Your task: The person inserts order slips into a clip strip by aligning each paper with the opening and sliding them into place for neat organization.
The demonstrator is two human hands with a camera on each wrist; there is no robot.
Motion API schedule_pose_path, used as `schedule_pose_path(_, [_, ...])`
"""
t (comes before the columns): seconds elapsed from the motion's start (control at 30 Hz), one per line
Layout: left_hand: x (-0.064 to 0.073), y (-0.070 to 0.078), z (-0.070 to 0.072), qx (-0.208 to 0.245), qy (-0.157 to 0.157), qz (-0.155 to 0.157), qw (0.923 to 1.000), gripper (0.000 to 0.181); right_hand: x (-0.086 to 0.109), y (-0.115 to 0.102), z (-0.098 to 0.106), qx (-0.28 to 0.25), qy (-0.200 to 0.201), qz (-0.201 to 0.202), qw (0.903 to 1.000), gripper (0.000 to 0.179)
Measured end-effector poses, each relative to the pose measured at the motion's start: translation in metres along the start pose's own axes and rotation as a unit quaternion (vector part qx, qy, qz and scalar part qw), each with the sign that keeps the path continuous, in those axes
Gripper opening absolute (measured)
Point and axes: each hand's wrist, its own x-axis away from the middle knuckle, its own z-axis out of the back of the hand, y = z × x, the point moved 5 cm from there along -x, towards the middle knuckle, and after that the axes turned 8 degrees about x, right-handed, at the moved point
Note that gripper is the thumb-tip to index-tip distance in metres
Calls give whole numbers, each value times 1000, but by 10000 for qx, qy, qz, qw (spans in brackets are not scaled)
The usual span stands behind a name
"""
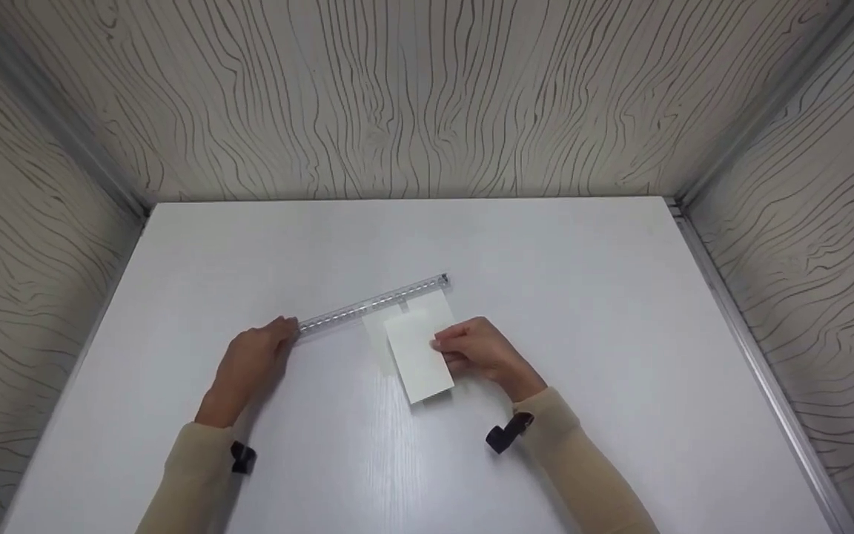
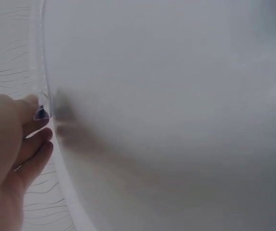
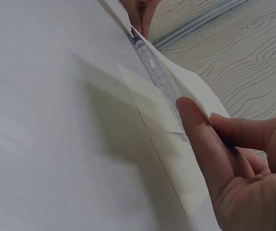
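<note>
My left hand (image 1: 253, 360) pinches the near left end of a long, clear plastic strip (image 1: 353, 311) with a bumpy pattern along its length. A small dark blue bit shows inside the held end (image 2: 42, 112), between thumb and finger. The strip slants up to the right, its far end dark-tipped. Between thumb and fingers, my right hand (image 1: 490, 352) pinches the right edge of a pale rectangular paper card (image 1: 419, 363), raised and tilted over the table. Two more cards lie beneath it side by side: a left card (image 1: 376, 337), partly covered, and a right card (image 1: 431, 299), along the strip.
The white tabletop (image 1: 575, 274) spreads around both hands. Wood-grain panels (image 1: 397, 96) stand behind it and at both sides, with metal rails (image 1: 760, 371) along the edges. A black camera mount (image 1: 508, 434) sits at the right wrist, another (image 1: 243, 457) at the left.
</note>
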Motion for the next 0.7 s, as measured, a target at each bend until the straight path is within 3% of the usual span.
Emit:
schedule_pose_path(0.27, [-2, 3, 1, -91, 75, -44, 9999, 28, -9, -7, -29, -4, -33, -44, 10000, 23])
schedule_pose_path(0.53, [-1, 2, 1, -125, 148, -130, 9997, 29, -19, -10, -60, -643, -377, -55, 9972, 24])
schedule_pose_path(0.7, [0, 1, -1, -122, 123, -74, 9998, 30, -25, -10, -78, -579, -350, -57, 9977, 25])
